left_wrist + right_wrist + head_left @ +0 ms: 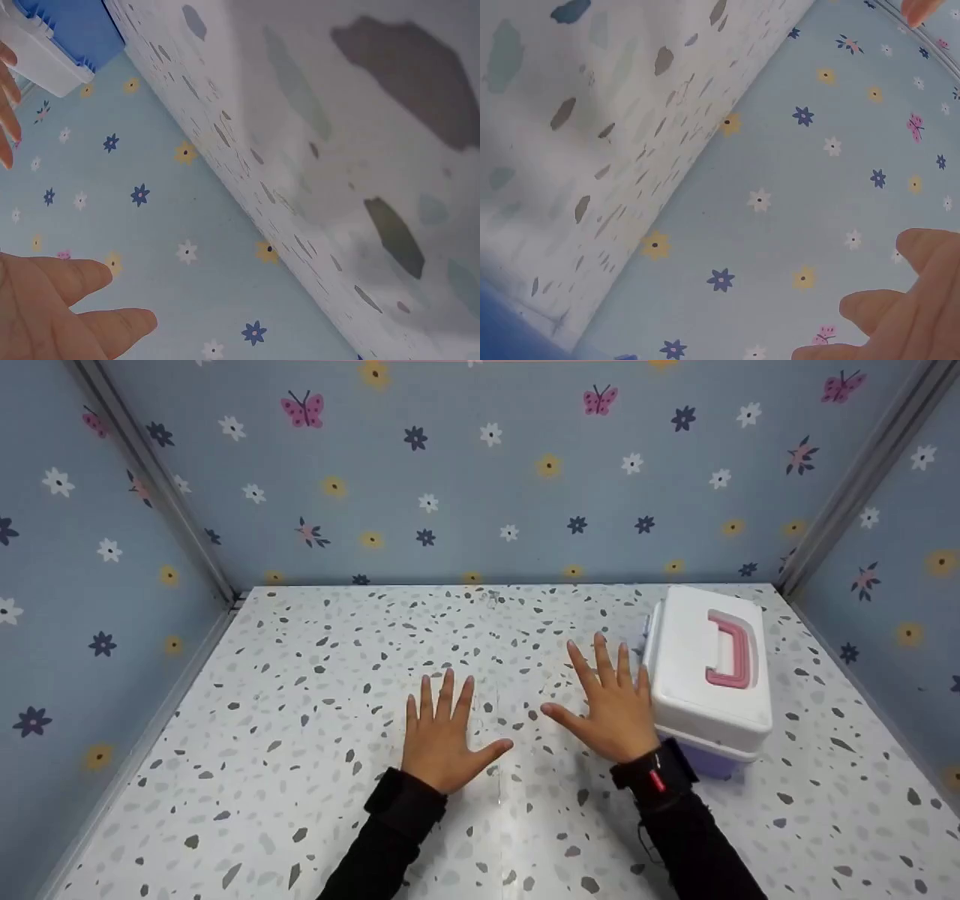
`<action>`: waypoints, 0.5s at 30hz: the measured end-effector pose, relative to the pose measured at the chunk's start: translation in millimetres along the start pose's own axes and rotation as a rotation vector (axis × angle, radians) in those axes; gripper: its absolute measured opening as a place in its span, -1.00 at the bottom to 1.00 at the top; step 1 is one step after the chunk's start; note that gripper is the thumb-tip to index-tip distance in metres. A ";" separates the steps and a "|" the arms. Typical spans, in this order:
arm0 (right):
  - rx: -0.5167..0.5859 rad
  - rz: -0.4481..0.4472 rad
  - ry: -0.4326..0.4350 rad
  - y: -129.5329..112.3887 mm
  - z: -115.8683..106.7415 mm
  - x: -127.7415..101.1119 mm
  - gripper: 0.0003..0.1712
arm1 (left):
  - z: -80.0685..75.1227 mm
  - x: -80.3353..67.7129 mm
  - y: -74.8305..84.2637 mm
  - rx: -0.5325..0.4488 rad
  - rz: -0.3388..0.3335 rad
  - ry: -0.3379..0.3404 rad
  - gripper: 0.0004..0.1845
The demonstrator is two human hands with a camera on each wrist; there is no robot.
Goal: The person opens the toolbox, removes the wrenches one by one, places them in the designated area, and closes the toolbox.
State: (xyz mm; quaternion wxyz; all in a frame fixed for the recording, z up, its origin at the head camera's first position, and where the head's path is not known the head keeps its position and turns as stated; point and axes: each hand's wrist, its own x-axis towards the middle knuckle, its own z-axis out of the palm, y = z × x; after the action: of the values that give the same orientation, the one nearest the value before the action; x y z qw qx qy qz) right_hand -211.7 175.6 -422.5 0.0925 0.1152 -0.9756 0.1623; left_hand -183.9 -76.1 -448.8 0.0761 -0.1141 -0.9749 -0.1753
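Observation:
Both hands hover palm down over the speckled table (300,765), fingers straight and spread, holding nothing. My left hand (439,742) is left of the table's middle, its thumb pointing right. The right hand (613,712) is beside a storage box (690,660) with a white lid, a pink handle and a purple base; its little finger overlaps the lid's left edge in the head view. The left wrist view catches the left hand's fingers (120,330) at the lower left and part of the box (52,52) at the top. In the right wrist view, right-hand fingers (877,307) show at the lower right.
Blue panels with flowers and butterflies (480,472) enclose the table at the back and both sides. Grey metal posts (150,472) stand at the back corners. The box sits at the table's right side, near the back.

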 end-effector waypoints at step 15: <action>-0.001 -0.069 0.126 18.6 -38.1 -29.1 0.07 | 7.0 15.7 41.6 -0.179 0.143 -0.093 0.10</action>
State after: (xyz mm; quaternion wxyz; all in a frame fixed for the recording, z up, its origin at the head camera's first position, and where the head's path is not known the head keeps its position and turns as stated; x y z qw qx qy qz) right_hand -183.2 211.2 -398.8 0.1595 0.1381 -0.9634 0.1656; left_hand -189.4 -32.5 -438.9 0.0327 -0.1977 -0.9472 -0.2503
